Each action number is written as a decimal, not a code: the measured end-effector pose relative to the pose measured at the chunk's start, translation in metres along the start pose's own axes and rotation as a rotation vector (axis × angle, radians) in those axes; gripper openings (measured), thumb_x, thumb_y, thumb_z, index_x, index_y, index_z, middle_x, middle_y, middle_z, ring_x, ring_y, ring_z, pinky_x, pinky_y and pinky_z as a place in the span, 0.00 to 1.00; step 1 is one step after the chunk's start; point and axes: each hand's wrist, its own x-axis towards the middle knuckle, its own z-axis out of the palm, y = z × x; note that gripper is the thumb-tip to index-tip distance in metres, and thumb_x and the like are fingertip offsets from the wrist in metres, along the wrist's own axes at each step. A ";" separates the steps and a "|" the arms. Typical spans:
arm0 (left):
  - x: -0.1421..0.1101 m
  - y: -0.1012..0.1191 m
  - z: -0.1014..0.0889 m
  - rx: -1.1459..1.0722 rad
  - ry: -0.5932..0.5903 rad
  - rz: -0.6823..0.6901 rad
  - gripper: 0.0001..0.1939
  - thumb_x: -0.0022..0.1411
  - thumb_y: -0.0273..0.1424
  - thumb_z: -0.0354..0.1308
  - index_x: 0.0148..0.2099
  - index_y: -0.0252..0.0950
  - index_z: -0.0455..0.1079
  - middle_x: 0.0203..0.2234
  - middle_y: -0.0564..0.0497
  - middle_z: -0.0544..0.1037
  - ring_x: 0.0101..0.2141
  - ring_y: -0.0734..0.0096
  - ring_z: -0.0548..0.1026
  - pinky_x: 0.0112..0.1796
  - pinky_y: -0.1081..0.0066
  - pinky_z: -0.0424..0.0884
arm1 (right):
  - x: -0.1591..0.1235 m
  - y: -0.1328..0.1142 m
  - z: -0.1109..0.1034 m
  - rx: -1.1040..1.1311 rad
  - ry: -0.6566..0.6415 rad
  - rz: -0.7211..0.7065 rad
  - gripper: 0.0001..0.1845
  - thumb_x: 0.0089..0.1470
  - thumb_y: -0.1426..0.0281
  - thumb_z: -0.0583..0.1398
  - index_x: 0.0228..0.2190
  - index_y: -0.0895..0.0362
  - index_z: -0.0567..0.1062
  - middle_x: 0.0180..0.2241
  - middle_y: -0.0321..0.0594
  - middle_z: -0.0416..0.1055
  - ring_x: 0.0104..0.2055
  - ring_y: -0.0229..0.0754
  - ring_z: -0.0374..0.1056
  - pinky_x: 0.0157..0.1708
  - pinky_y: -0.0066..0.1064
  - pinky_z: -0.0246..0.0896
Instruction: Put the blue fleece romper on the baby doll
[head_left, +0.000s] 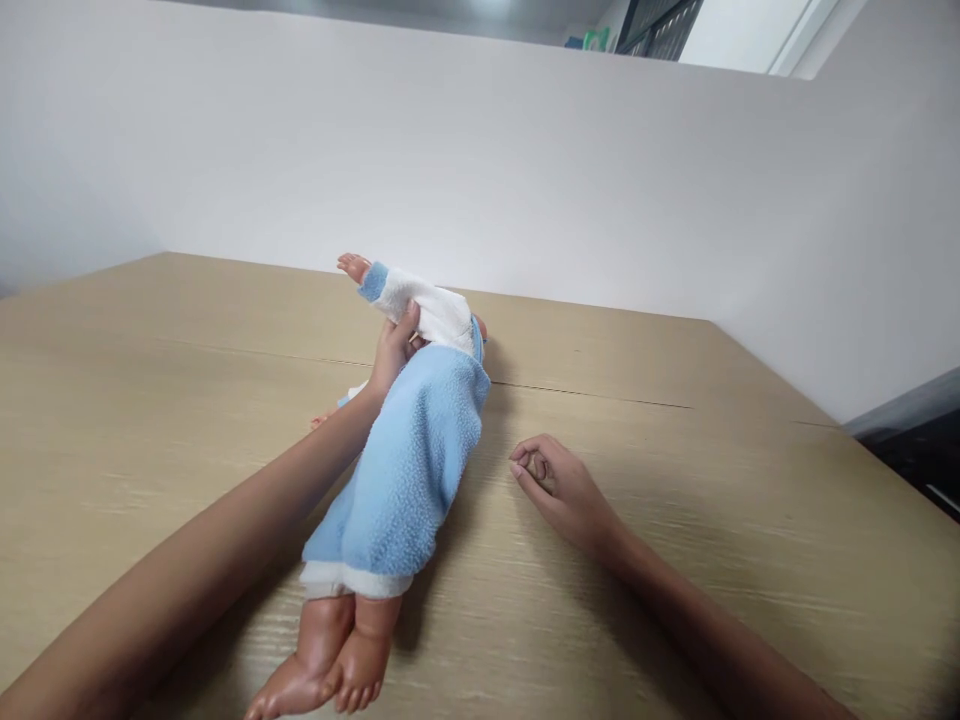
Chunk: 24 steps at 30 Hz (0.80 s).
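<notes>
A doll (420, 450) in a white top and fuzzy light-blue trousers lies tilted on its side above the wooden table, bare feet toward me. My left hand (397, 345) grips it at the upper body, thumb on the white top beneath the raised arm. One doll arm (375, 280) with a blue cuff points up and left; another small doll hand (321, 420) shows past my left forearm. The doll's head cannot be seen. To the right of the doll, apart from it, my right hand (559, 490) hovers with fingers curled in and nothing between them.
The pale wooden table (675, 480) has a seam running across it. A white wall (480, 160) rises directly behind its far edge, with an opening along the top. A dark object (915, 440) stands beyond the table's right edge.
</notes>
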 end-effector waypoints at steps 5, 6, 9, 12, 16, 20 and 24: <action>0.004 -0.008 0.004 -0.171 0.094 -0.017 0.36 0.56 0.55 0.78 0.58 0.43 0.71 0.51 0.50 0.83 0.58 0.51 0.77 0.54 0.54 0.75 | 0.000 -0.002 0.000 0.024 0.027 0.027 0.04 0.68 0.65 0.62 0.40 0.51 0.76 0.30 0.35 0.69 0.33 0.45 0.66 0.34 0.37 0.60; 0.004 -0.010 0.005 -0.163 0.093 -0.020 0.35 0.57 0.55 0.77 0.57 0.43 0.70 0.52 0.49 0.83 0.59 0.50 0.78 0.54 0.53 0.76 | 0.000 -0.002 0.000 0.026 0.031 0.029 0.03 0.68 0.66 0.62 0.40 0.51 0.76 0.29 0.35 0.68 0.32 0.45 0.65 0.34 0.37 0.60; 0.003 -0.013 0.009 -0.109 0.084 -0.011 0.32 0.60 0.55 0.74 0.56 0.44 0.69 0.54 0.46 0.82 0.60 0.47 0.78 0.51 0.53 0.78 | 0.000 -0.001 0.000 0.044 0.048 0.039 0.03 0.68 0.66 0.62 0.40 0.51 0.76 0.28 0.33 0.66 0.31 0.44 0.65 0.33 0.36 0.60; 0.001 -0.016 0.014 -0.071 0.082 0.022 0.30 0.63 0.55 0.72 0.57 0.44 0.69 0.52 0.45 0.83 0.59 0.48 0.79 0.51 0.54 0.79 | 0.001 0.001 0.000 0.077 0.056 0.063 0.05 0.68 0.65 0.62 0.40 0.52 0.76 0.27 0.32 0.65 0.31 0.43 0.64 0.33 0.36 0.60; -0.002 -0.018 0.022 -0.069 0.049 0.043 0.29 0.65 0.52 0.71 0.58 0.42 0.69 0.52 0.46 0.83 0.57 0.52 0.81 0.54 0.57 0.78 | 0.002 0.002 0.001 0.111 0.055 0.102 0.06 0.69 0.63 0.62 0.41 0.52 0.76 0.27 0.32 0.65 0.30 0.42 0.63 0.32 0.36 0.60; -0.004 -0.018 0.034 -0.034 -0.006 0.048 0.28 0.64 0.50 0.71 0.58 0.41 0.70 0.53 0.45 0.82 0.57 0.53 0.80 0.59 0.58 0.74 | 0.003 0.003 0.003 0.163 0.067 0.139 0.09 0.69 0.60 0.63 0.41 0.52 0.76 0.27 0.32 0.66 0.29 0.42 0.63 0.31 0.35 0.60; -0.008 -0.019 0.049 0.108 -0.094 0.115 0.25 0.67 0.48 0.68 0.58 0.40 0.71 0.54 0.44 0.81 0.56 0.55 0.78 0.60 0.59 0.72 | 0.005 0.009 0.001 0.323 0.103 0.172 0.13 0.66 0.56 0.65 0.43 0.52 0.76 0.34 0.37 0.74 0.35 0.44 0.71 0.38 0.36 0.68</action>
